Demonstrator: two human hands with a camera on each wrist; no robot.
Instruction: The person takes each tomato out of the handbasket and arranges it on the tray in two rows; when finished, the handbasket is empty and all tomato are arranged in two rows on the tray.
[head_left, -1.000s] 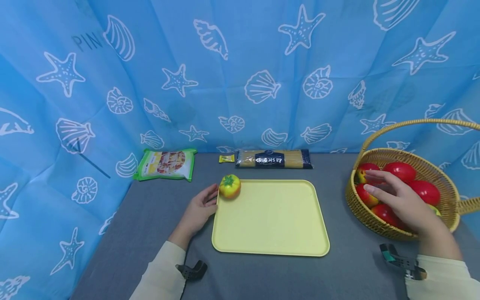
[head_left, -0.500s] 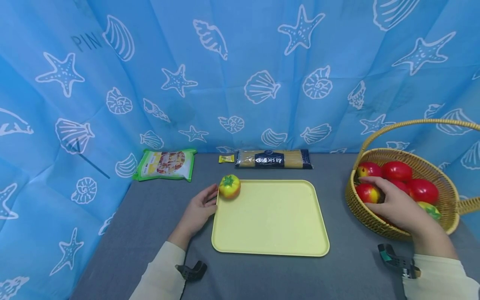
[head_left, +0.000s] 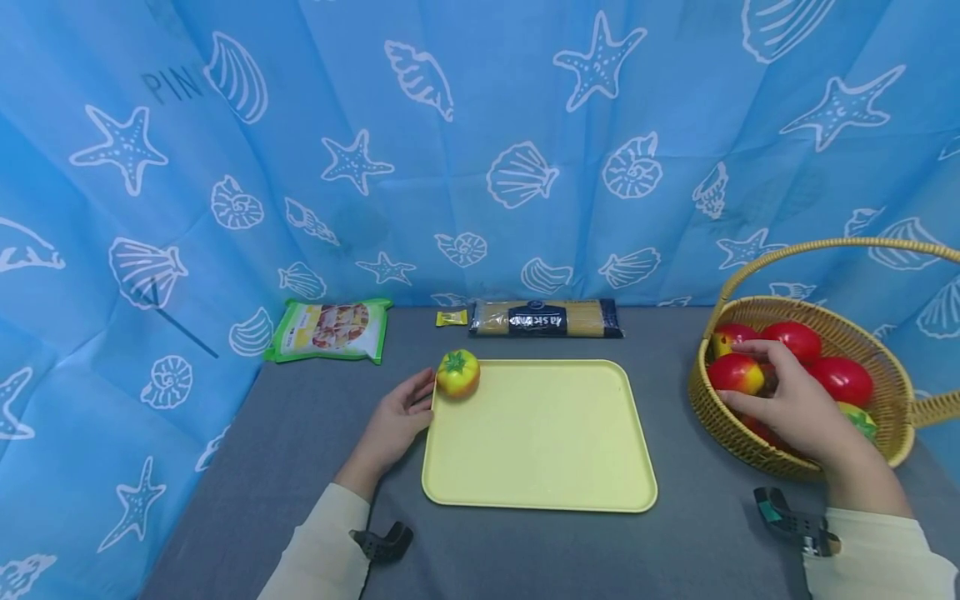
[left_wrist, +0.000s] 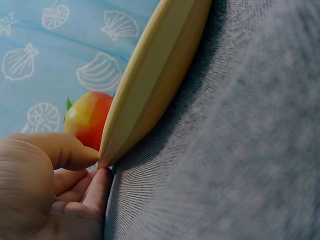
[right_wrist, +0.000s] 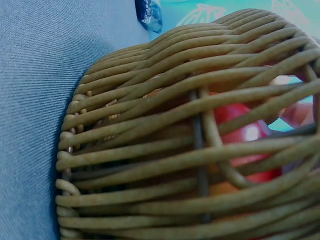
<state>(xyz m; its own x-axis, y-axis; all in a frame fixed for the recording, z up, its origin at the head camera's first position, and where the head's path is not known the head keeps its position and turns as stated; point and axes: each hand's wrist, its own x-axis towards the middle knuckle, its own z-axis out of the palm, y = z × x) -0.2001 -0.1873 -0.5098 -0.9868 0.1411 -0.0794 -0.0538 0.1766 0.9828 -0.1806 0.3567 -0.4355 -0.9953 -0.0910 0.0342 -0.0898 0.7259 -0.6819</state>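
My left hand [head_left: 395, 418] pinches the left rim of a pale yellow tray [head_left: 540, 433], thumb on top and fingers beneath, as the left wrist view shows. Beside those fingers, a yellow-and-red fruit with a green leafy top [head_left: 457, 373] sits in the tray's far left corner. Inside the wicker basket [head_left: 712, 408], my right hand [head_left: 798, 408] holds a red-and-yellow fruit [head_left: 735, 373] between thumb and fingers. In the right wrist view the basket's weave [right_wrist: 150, 135] hides most of this hand; a red fruit [right_wrist: 242, 130] shows through the gaps.
More red fruits [head_left: 842, 381] and a green-topped one [head_left: 858, 419] lie in the basket, under its arched handle [head_left: 825, 243]. Along the back stand a green-and-white food bag [head_left: 330, 331], a small yellow packet [head_left: 452, 317] and a pasta pack [head_left: 546, 318], before a blue curtain [head_left: 465, 150].
My right hand has reached down into the basket and taken hold of the red-and-yellow fruit, which has shifted and turned in the last half second. The left hand stays at the tray.
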